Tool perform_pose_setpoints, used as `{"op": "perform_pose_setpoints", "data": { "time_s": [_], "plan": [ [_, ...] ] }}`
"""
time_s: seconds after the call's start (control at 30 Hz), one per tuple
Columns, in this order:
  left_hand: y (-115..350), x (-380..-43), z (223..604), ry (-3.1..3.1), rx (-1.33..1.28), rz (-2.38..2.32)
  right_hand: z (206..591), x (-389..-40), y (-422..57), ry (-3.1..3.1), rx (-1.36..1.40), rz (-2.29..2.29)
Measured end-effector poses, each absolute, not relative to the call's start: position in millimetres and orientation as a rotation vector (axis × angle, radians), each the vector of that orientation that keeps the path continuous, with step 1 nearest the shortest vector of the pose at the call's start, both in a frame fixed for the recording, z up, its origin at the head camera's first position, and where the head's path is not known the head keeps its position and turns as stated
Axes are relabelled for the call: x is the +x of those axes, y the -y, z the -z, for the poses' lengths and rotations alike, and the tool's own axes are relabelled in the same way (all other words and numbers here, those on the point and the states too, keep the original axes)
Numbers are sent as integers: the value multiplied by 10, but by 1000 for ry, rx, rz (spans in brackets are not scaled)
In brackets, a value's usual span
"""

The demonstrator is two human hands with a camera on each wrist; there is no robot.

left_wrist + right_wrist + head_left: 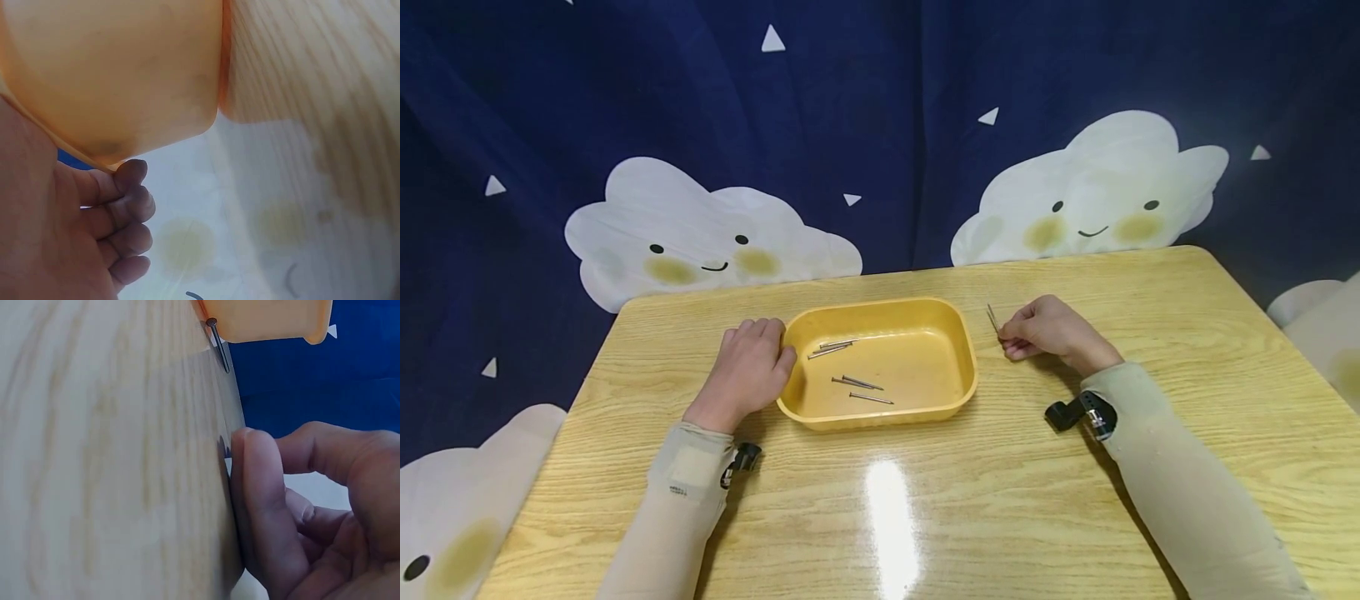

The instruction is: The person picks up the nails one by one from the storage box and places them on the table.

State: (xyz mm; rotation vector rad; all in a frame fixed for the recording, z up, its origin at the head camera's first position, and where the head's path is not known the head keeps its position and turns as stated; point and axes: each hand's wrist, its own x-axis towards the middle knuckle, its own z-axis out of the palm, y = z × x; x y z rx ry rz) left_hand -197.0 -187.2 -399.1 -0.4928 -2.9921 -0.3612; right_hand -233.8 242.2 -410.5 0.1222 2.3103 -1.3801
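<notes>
A yellow plastic tray stands on the wooden table with several metal nails lying inside, in two loose groups. My left hand grips the tray's left rim, thumb over the edge and fingers curled on the outside; the left wrist view shows those fingertips against the rim. To the right of the tray, my right hand is low at the tabletop, its thumb and forefinger pinching at the near end of thin nails; the pinched part is hidden. One nail shows apart from the fingertips in the right wrist view.
The wooden table reaches back to a dark blue curtain printed with white clouds. Bright glare lies on the tabletop in front of the tray. Each sleeve carries a small black wrist camera.
</notes>
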Motion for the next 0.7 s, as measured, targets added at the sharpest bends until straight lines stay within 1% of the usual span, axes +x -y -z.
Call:
{"op": "perform_pose_setpoints", "data": {
  "time_s": [0.7],
  "plan": [
    [1858,-1972,3977,3014,-472,380,4058,-2293,-2389,-2439,166,1228]
  ]
}}
